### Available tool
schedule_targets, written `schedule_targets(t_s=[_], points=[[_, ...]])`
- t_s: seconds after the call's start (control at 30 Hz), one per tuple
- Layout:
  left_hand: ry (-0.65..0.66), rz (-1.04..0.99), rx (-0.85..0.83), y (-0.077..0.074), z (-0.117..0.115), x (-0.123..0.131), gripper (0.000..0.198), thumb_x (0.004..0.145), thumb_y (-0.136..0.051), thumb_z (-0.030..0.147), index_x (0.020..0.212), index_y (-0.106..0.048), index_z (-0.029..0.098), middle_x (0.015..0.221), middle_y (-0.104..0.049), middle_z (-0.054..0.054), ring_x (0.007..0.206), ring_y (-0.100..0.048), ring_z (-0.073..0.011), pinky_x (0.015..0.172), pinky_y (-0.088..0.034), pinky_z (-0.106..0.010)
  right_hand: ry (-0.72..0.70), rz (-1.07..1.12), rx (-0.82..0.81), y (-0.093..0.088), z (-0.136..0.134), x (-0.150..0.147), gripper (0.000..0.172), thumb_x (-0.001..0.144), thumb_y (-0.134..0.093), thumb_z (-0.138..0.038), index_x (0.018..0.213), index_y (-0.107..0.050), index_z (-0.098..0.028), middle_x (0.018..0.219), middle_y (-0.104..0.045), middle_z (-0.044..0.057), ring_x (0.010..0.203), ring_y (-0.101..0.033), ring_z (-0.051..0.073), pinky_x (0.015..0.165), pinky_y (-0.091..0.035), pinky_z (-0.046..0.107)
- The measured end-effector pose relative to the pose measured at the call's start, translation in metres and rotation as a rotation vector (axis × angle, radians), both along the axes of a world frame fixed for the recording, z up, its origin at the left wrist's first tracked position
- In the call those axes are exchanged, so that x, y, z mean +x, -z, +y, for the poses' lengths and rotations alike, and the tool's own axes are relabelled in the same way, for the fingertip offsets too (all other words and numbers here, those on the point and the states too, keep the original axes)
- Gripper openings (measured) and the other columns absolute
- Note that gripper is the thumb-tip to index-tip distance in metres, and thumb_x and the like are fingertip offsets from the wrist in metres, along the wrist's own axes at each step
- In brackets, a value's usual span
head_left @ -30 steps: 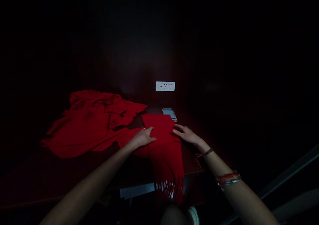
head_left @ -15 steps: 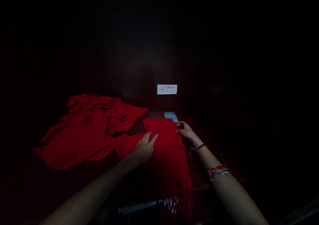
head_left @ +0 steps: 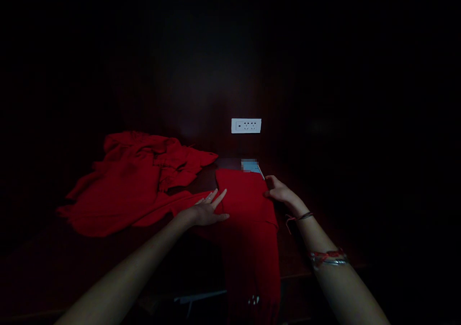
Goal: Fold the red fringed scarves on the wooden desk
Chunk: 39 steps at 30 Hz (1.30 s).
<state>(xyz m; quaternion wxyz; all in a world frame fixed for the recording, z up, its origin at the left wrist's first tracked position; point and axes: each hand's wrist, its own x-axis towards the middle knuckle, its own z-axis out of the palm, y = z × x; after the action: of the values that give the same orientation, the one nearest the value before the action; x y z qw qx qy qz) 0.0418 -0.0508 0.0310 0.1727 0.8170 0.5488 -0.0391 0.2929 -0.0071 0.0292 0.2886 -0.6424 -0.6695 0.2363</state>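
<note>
A red fringed cloth (head_left: pixel 248 205) lies in a folded strip on a dark table, its fringed end hanging over the front edge. My left hand (head_left: pixel 207 213) rests with fingers spread on the strip's left side, where the cloth runs on to a crumpled red heap (head_left: pixel 118 190) at the left. At the strip's right edge is my right hand (head_left: pixel 275 189), thumb and fingers curved around the cloth's edge; whether they pinch it is too dark to tell. A light blue flat item (head_left: pixel 249 165) is partly covered by the strip's far end.
On the dark wall behind the table is a white power socket (head_left: pixel 246 126). The table's front edge (head_left: pixel 295 276) shows at the lower right. Below it, at the bottom middle, lies a pale strip (head_left: pixel 201 296). The surroundings are very dark.
My left hand's thumb now shows, spread away from the fingers. The folded strip lies straighter, its left edge a little further right, and less light shows through the fringe. The view has shifted slightly.
</note>
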Motion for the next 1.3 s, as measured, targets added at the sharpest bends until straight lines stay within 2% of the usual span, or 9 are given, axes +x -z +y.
schedule_targets(t_s=[0.13,0.27,0.37,0.47,0.73,0.9,1.1,1.2,1.3], points=[[-0.031,-0.014,0.004,0.002,0.004,-0.004,0.075,0.076,-0.037,0.049,0.129,0.008,0.023,0.136,0.002,-0.014,0.119,-0.019,-0.0282,0.092,-0.023,-0.037,0.086,-0.082,-0.06,-0.005,-0.005,-0.006,0.063,0.056,-0.06,-0.016,0.115,-0.039,-0.017,0.102,-0.055,0.008,0.088,-0.053,0.019,0.069,-0.041,0.023],[-0.033,-0.052,0.223,0.007,0.0,0.002,0.062,0.079,-0.037,0.028,0.13,-0.002,0.023,0.132,-0.021,-0.012,0.116,-0.028,-0.0235,0.089,-0.026,-0.031,0.143,-0.014,-0.021,-0.002,-0.001,-0.007,0.056,0.06,-0.059,-0.017,0.113,-0.042,-0.018,0.101,-0.056,0.007,0.082,-0.055,0.017,0.066,-0.042,0.022],[-0.07,-0.078,0.367,0.009,-0.004,0.01,0.061,0.075,-0.04,0.02,0.13,-0.012,0.02,0.114,-0.043,-0.011,0.101,-0.045,-0.0199,0.081,-0.033,-0.027,0.162,0.082,-0.018,0.002,0.004,-0.004,0.053,0.058,-0.059,-0.014,0.11,-0.046,-0.02,0.099,-0.056,0.006,0.072,-0.057,0.015,0.058,-0.043,0.021],[-0.086,-0.126,0.355,0.01,-0.003,0.014,0.058,0.074,-0.04,0.018,0.128,-0.02,0.017,0.09,-0.055,-0.007,0.079,-0.054,-0.0171,0.067,-0.038,-0.024,0.195,0.126,0.011,0.006,0.008,-0.002,0.052,0.057,-0.06,-0.013,0.108,-0.048,-0.02,0.097,-0.057,0.005,0.073,-0.057,0.014,0.059,-0.043,0.021],[-0.128,-0.038,0.428,0.013,-0.007,0.016,0.05,0.077,-0.031,0.014,0.126,-0.027,0.018,0.086,-0.058,-0.009,0.077,-0.055,-0.0188,0.066,-0.038,-0.027,0.165,0.084,0.102,0.016,0.017,-0.007,0.051,0.056,-0.062,-0.016,0.105,-0.049,-0.019,0.092,-0.059,0.004,0.081,-0.055,0.015,0.072,-0.042,0.025],[-0.096,-0.024,0.483,0.015,-0.01,0.018,0.053,0.077,-0.039,0.031,0.126,-0.024,0.018,0.101,-0.052,-0.01,0.09,-0.051,-0.0218,0.07,-0.04,-0.029,0.173,0.11,0.122,0.017,0.022,-0.007,0.051,0.059,-0.06,-0.018,0.108,-0.046,-0.019,0.088,-0.06,0.003,0.079,-0.056,0.014,0.072,-0.041,0.025],[-0.072,0.02,0.554,0.014,-0.006,0.019,0.029,0.078,-0.033,0.02,0.1,-0.052,0.019,0.095,-0.055,-0.006,0.088,-0.052,-0.0189,0.072,-0.04,-0.028,0.138,0.101,0.05,0.013,0.016,-0.004,0.056,0.06,-0.062,-0.024,0.112,-0.041,-0.016,0.104,-0.055,0.007,0.092,-0.052,0.015,0.076,-0.04,0.024],[-0.103,0.082,0.551,0.012,-0.009,0.021,0.032,0.078,-0.032,0.021,0.106,-0.049,0.019,0.094,-0.055,-0.008,0.086,-0.052,-0.02,0.069,-0.041,-0.029,0.089,0.036,-0.004,0.005,0.007,-0.002,0.067,0.058,-0.064,-0.033,0.117,-0.037,-0.016,0.106,-0.054,0.009,0.093,-0.052,0.019,0.075,-0.04,0.026],[-0.123,0.097,0.538,0.015,-0.012,0.019,0.047,0.079,-0.033,0.037,0.122,-0.033,0.018,0.101,-0.051,-0.011,0.093,-0.049,-0.0233,0.072,-0.039,-0.032,0.038,-0.04,0.041,-0.007,-0.006,-0.002,0.071,0.055,-0.066,-0.039,0.117,-0.037,-0.019,0.101,-0.056,0.009,0.088,-0.054,0.021,0.072,-0.041,0.028]])
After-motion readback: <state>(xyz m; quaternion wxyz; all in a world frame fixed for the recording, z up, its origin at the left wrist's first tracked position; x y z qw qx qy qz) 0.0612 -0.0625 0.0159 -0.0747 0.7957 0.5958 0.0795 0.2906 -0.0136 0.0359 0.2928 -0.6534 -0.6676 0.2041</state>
